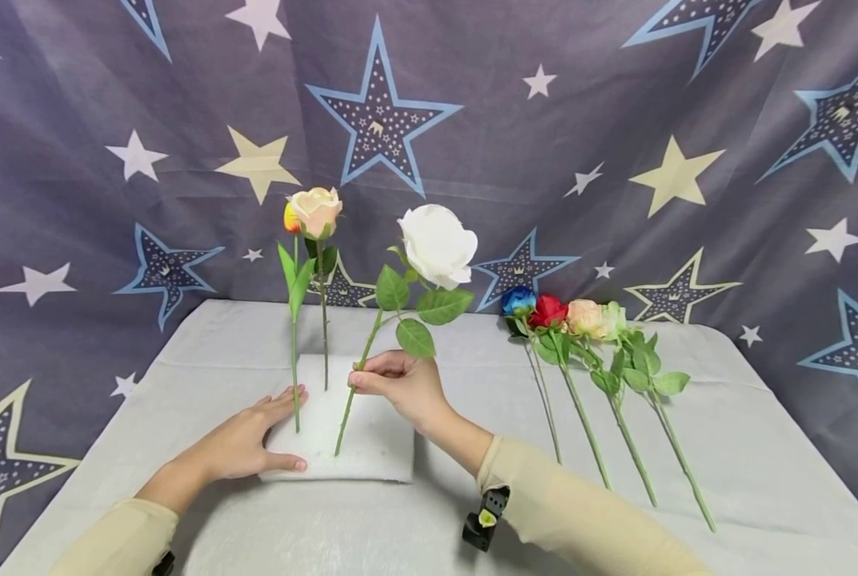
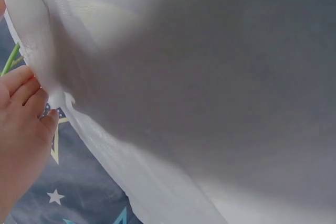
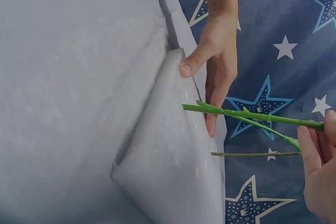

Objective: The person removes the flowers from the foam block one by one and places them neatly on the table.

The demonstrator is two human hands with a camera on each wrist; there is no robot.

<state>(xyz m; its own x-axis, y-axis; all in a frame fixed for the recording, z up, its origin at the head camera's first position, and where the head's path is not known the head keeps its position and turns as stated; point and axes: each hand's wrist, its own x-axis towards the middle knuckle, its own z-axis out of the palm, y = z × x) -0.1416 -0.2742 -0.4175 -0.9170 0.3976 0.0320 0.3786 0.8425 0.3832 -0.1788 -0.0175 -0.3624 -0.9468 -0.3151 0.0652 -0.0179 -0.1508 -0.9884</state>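
My right hand [image 1: 409,390] pinches the stem of a white rose [image 1: 438,246] between thumb and fingers, tilted over a white foam block [image 1: 378,440]. In the right wrist view the stem's cut end [image 3: 188,107] shows in front of the foam; whether it touches cannot be told. My left hand [image 1: 238,440] rests on the block's left side, fingers extended and thumb apart at the near corner. An orange-yellow tulip [image 1: 292,218] and a peach rose [image 1: 317,213] stand upright in the block, the tulip close to my left fingers.
Right of the block, on the pale tablecloth [image 1: 487,384], lie a blue rose [image 1: 519,300], a red rose [image 1: 548,310], a peach-coloured flower [image 1: 585,318] and a pale green flower [image 1: 612,320], stems pointing towards me. A star-patterned curtain [image 1: 487,144] hangs behind the table.
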